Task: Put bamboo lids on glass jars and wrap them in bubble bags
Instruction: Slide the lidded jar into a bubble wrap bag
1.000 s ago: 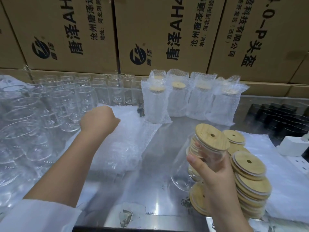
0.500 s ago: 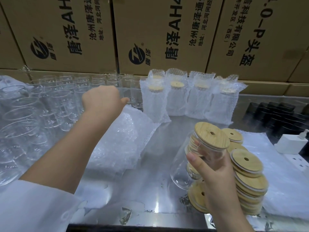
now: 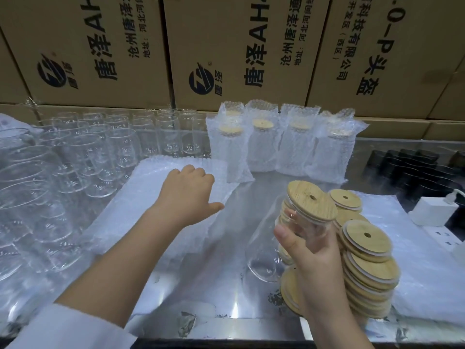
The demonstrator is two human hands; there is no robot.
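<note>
Glass jar (image 3: 266, 250) question, pack_newbie here: it's got its bamboo lid (image 3: 312, 202) on and it's up in the air, tilted, just left of the stack of bamboo lids (image 3: 370, 268). Fingers of the right hand (image 3: 314, 255) are wrapped round the upper part, thumb across the glass. So what did the left hand (image 3: 186, 195) just do?

tape_gun_tom: a second ago it was further out toward the empty glasses (image 3: 100, 152), far left of the lid stack. Then it lifted, and now it's come down on the pile of bubble bags (image 3: 141, 197) — nearer the lid stack than before. Fingers curl down onto the top bag, thumb sticking out toward the jar. Can't tell if it's actually pinched a bag or is just resting there. My guess: lidding's done for this one, bagging is next.

pack_newbie: and the boxes?

tape_gun_tom: the cartons (image 3: 100, 46) behind the lid stack read 唐泽 with "AH" beside it, cut off at the top, plus a round Z-ish logo. Smaller print has 地址 and 河北河间; the right-hand one shows 科技有限公司 and 头盔. The wrapped jars (image 3: 261, 144) stand in a row in front of them — several done already.
</note>
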